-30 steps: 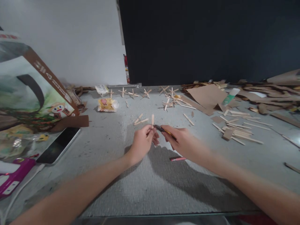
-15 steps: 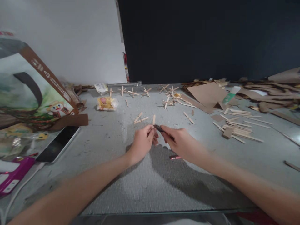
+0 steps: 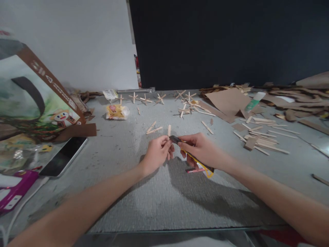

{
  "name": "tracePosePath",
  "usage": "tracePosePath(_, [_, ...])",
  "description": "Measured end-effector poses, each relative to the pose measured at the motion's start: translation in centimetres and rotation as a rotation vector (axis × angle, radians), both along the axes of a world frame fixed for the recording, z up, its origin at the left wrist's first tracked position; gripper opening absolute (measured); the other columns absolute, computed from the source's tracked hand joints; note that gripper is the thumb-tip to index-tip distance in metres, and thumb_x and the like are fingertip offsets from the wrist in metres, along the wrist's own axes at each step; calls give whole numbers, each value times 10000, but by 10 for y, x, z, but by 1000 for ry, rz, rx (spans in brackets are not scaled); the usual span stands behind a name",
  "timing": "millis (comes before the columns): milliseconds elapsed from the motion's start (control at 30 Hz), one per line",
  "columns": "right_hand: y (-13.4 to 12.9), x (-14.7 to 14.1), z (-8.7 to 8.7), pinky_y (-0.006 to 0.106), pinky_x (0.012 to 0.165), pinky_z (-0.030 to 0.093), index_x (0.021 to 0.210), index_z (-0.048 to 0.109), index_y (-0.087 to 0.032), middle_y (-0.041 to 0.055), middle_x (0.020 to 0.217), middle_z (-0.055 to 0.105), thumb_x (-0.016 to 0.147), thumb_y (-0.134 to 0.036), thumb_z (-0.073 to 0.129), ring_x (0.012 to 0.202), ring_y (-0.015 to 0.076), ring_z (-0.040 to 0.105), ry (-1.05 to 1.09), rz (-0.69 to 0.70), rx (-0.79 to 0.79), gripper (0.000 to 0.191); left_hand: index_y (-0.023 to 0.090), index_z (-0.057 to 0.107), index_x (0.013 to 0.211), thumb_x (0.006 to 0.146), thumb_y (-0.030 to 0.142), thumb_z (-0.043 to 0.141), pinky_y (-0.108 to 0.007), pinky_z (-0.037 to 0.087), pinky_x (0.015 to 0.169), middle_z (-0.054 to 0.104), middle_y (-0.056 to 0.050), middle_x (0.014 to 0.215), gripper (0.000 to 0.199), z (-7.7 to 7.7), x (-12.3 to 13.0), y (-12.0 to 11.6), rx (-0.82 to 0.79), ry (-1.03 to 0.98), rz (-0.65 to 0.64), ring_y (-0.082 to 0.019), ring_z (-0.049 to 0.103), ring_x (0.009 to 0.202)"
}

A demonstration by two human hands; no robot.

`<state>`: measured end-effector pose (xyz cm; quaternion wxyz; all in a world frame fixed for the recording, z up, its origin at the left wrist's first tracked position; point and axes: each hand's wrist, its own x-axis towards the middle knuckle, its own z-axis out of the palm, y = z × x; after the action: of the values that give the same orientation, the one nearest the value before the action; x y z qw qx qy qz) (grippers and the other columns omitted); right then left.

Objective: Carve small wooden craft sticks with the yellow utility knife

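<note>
Near the middle of the table, my left hand (image 3: 158, 151) pinches a small wooden stick (image 3: 169, 130) that points upward from the fingertips. My right hand (image 3: 200, 149) grips a black and yellow utility knife (image 3: 195, 160), its dark tip at the stick by my left fingertips. The cutting contact is too small to make out. Beyond the hands lie two sticks in a V (image 3: 154, 130), and another single stick (image 3: 207, 127) lies to the right. Under the knife and right hand is a pink pencil (image 3: 192, 171).
Crossed-stick stars (image 3: 160, 99) line the back. Loose sticks (image 3: 267, 144), a glue stick (image 3: 254, 102) and brown cardboard (image 3: 226, 103) are at right. On the left are a phone (image 3: 64, 157), a printed bag (image 3: 51, 99), a purple device (image 3: 20, 192) and a yellow packet (image 3: 117, 112).
My right hand has turned and shifted its hold on the knife, so the yellow handle now shows below the palm. My left hand stays nearly in place with the stick.
</note>
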<state>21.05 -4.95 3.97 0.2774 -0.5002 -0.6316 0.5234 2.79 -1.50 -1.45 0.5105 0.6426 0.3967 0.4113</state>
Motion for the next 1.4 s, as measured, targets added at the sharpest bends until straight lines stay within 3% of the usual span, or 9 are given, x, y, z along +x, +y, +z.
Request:
tracePosePath(100, [-1,0,-3,225,379,377,741,565,-226,-39,506,532,955,-406,536,395,126,535,-110,-9,121,281,202,550,742,993,433,565,-214,392,426,608,8,622,342,2,-1,-1,17,38,12,-92,538,432])
tracePosePath(233, [-6,-1,-9,258,451,251,820,584,-216,-37,535,492,1010,-304,445,416,104,387,-456,-19,532,252,209,544,728,1019,370,502,-218,387,450,574,19,523,335,3,-3,-3,72,137,21,-108,524,426])
tracePosePath(367, [-9,-5,-15,285,491,224,967,622,-190,-17,606,532,1000,-225,436,457,112,342,-619,-8,625,192,212,540,729,1007,342,499,-222,388,447,583,24,539,309,1,-3,-4,107,165,45,-111,538,425])
tracePosePath(467, [-9,-8,-18,288,492,223,917,600,-199,-27,583,506,974,-194,452,455,112,318,-625,-12,600,159,212,521,712,990,304,500,-220,398,447,601,18,577,294,0,-1,-4,124,172,80,-106,557,434])
tracePosePath(600, [-8,-11,-19,269,466,248,763,499,-232,-32,560,503,960,-221,472,440,103,351,-474,-29,539,200,215,498,698,978,294,502,-216,417,446,617,11,598,291,-1,0,-4,105,167,91,-108,584,447])
tracePosePath(767, [-8,-13,-17,232,376,406,765,501,-240,-55,526,513,995,-343,485,374,125,536,-133,-37,191,252,212,522,706,985,338,516,-217,387,433,598,16,546,307,-1,-2,-3,94,165,83,-105,545,413])
tracePosePath(967, [-4,-13,-16,225,310,413,724,524,-233,-69,446,507,955,-362,582,306,115,497,40,-62,-3,270,209,526,702,985,382,544,-207,350,416,575,21,506,333,0,-2,-1,56,132,71,-98,507,390])
tracePosePath(1100, [-4,-15,-15,212,300,380,719,529,-234,-66,444,512,939,-366,597,312,112,497,94,-83,-50,265,206,530,711,989,355,531,-204,349,415,579,17,504,316,-1,-2,0,45,118,60,-98,506,390])
tracePosePath(1400, [-7,-17,-21,241,340,459,798,606,-218,-29,580,594,930,-418,628,411,135,579,166,-121,-89,241,201,539,725,989,373,551,-197,369,410,614,4,535,315,-1,-1,0,46,96,65,-101,529,411])
